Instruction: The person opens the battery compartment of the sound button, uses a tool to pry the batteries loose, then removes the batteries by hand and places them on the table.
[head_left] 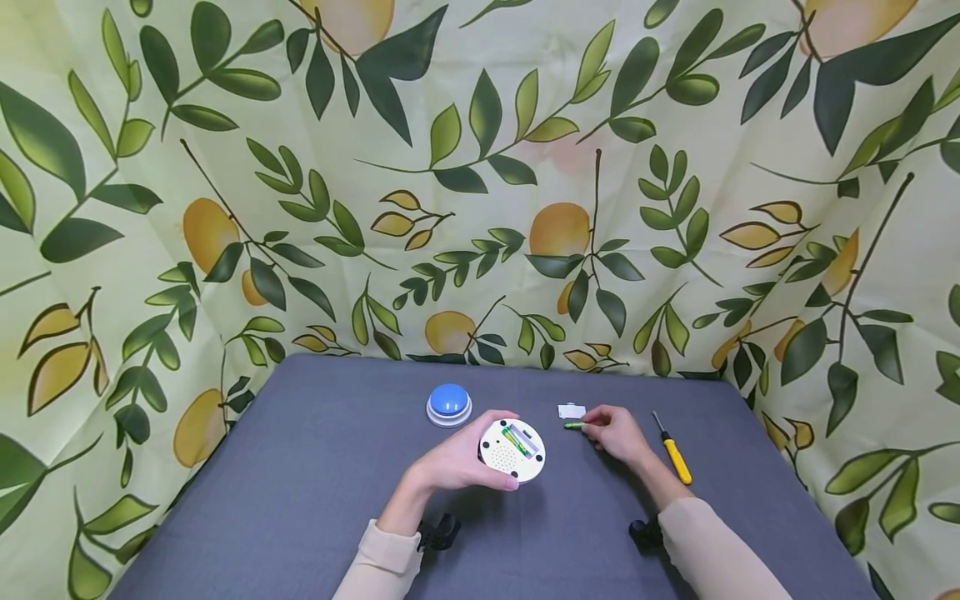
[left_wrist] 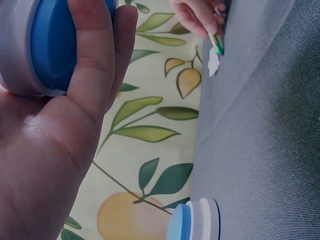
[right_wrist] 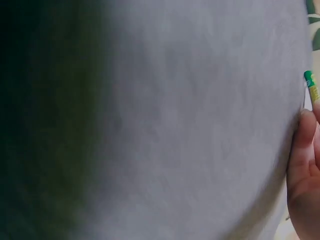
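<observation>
My left hand (head_left: pixel 461 458) grips a round push-button device (head_left: pixel 502 458) by its edge, its white underside turned up towards the head camera. Its battery compartment is uncovered, and a green battery (head_left: pixel 514 440) lies in one side of it. In the left wrist view the device's blue dome (left_wrist: pixel 54 45) shows, with fingers across it. Over at the right, my right hand (head_left: pixel 617 433) pinches another green battery (head_left: pixel 573 425) between thumb and finger, low over the table. Just behind that battery lies a small white cover (head_left: pixel 572 411).
A second button (head_left: pixel 448 404), blue-domed on a white base, stands behind my left hand. To the right of my right hand lies a screwdriver (head_left: pixel 677 458) with a yellow handle. The grey table (head_left: pixel 337 467) is bordered by a leaf-patterned cloth (head_left: pixel 480 275).
</observation>
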